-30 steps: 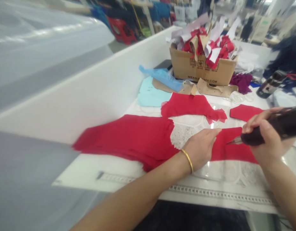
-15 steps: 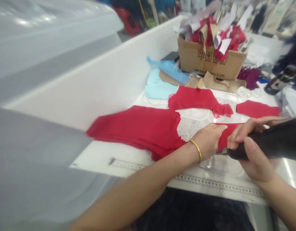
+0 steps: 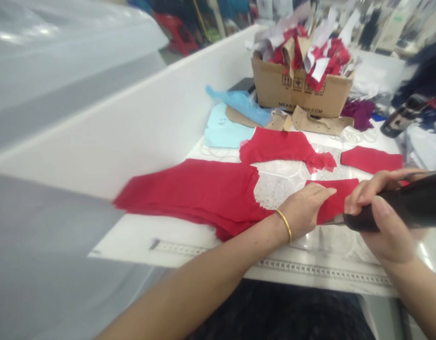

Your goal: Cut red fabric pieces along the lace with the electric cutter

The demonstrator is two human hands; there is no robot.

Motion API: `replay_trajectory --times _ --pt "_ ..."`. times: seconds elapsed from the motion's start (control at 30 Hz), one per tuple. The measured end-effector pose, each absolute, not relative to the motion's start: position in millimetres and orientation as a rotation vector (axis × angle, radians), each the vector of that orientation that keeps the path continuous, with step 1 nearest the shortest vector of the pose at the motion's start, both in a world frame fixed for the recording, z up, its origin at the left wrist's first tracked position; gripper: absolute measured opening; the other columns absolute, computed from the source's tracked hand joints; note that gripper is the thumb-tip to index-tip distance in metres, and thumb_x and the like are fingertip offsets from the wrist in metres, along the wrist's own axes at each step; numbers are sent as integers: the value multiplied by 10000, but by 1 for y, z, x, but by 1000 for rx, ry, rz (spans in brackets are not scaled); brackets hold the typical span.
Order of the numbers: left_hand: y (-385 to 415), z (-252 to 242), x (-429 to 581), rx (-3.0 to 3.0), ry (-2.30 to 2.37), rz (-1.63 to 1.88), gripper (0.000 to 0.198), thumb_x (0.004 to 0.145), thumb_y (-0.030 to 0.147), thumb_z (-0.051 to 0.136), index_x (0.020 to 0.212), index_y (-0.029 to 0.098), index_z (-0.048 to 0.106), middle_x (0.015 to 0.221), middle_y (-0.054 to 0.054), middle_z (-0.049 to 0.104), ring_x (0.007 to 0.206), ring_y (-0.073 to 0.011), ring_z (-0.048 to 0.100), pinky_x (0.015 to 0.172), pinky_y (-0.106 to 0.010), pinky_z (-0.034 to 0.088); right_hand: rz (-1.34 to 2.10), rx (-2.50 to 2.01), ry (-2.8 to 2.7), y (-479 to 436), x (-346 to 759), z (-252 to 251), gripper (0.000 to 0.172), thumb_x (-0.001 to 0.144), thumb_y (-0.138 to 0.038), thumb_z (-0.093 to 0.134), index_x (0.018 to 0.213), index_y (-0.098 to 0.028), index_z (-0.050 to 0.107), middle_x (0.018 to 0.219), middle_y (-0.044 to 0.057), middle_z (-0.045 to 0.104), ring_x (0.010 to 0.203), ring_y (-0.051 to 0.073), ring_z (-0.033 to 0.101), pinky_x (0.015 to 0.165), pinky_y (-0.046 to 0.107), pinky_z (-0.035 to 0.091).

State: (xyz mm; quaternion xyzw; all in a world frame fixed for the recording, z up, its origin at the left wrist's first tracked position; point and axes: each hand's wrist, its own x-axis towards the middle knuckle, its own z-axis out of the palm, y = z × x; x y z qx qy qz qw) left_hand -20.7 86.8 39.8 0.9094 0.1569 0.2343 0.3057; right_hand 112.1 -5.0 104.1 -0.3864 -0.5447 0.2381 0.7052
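Fingers (image 3: 356, 200) of the right hand (image 3: 391, 231) grasp a thick black cylindrical tool (image 3: 416, 200), whose thin metal tip (image 3: 335, 221) points left at the near edge of a flat red fabric piece (image 3: 340, 193). That piece lies between the two hands on the white counter (image 3: 115, 236). The left hand (image 3: 303, 210), with a gold bangle (image 3: 285, 225) at its wrist, rests on the piece's left part; whether its fingers pinch the cloth or only press it cannot be told. The tool and right hand stand in the way of the piece's right end.

To the left, a layered stack of red fabric (image 3: 189, 193) spreads out, and the left forearm crosses over a printed measuring tape (image 3: 310, 269) along the near edge. Beyond the hands lie a ragged-edged red cutting (image 3: 281, 144) and a smaller red fabric panel (image 3: 372, 159). Farther back — a pale turquoise sheet (image 3: 221, 130), a crumpled sheer blue scrap (image 3: 242, 104) and a curled brown strip (image 3: 320, 123), before an open cardboard box (image 3: 299, 92) heaped with red, white and brown scraps (image 3: 331, 61). Purple cloth (image 3: 359, 114) and a dark bottle (image 3: 404, 118) sit to the box's right. A low white wall (image 3: 150, 113) borders the counter's left side.
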Motion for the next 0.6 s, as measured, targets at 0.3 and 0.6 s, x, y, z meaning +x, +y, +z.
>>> replay_trajectory --times 0.3,0.6 --pt "88 32 -22 2451 392 645 427 942 32 413 1309 136 606 1247 -119 703 1186 -235 654 1040 -428 581 463 -877 -1153 -9 125 94 256 922 -182 663 1127 -258 529 724 -67 615 565 131 617 561 297 574" --pt "82 34 -22 2485 320 676 478 895 2 420 1316 143 599 1280 -128 688 1246 -246 633 1068 -447 573 457 -890 -1138 -16 131 98 257 927 -172 651 1137 -266 537 725 -64 621 572 137 615 572 309 565"
